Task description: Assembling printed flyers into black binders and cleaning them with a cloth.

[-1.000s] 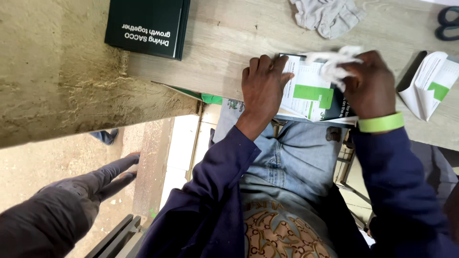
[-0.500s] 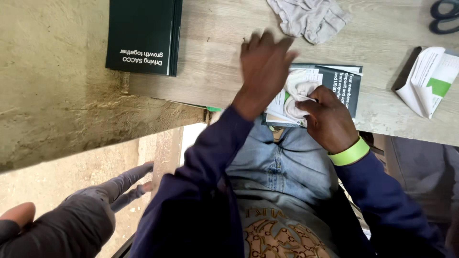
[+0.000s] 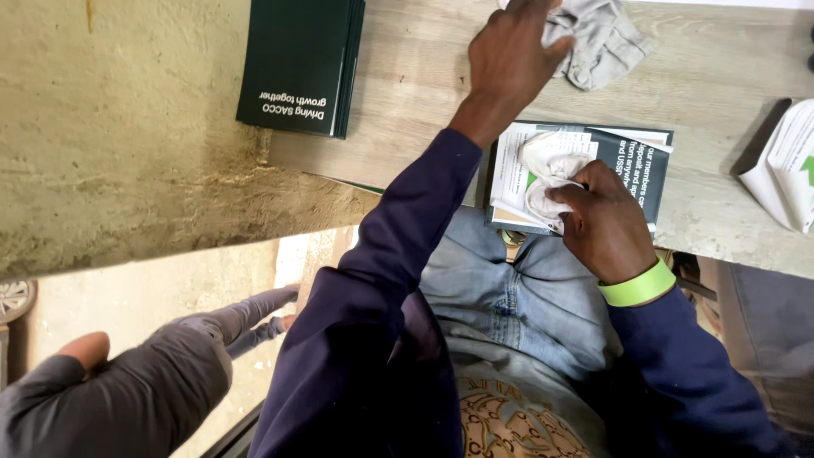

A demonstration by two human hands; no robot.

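left hand (image 3: 509, 55) grips one grey rag (image 3: 598, 38); right hand (image 3: 606, 222) pinches one white cloth (image 3: 547, 174)

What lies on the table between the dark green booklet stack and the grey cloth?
In the head view, only the left hand, reaching onto the grey cloth, breaks the bare table beside the booklet stack.

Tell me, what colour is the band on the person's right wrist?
Bright lime green. The wristband sits just below the right hand, clearest in the head view.
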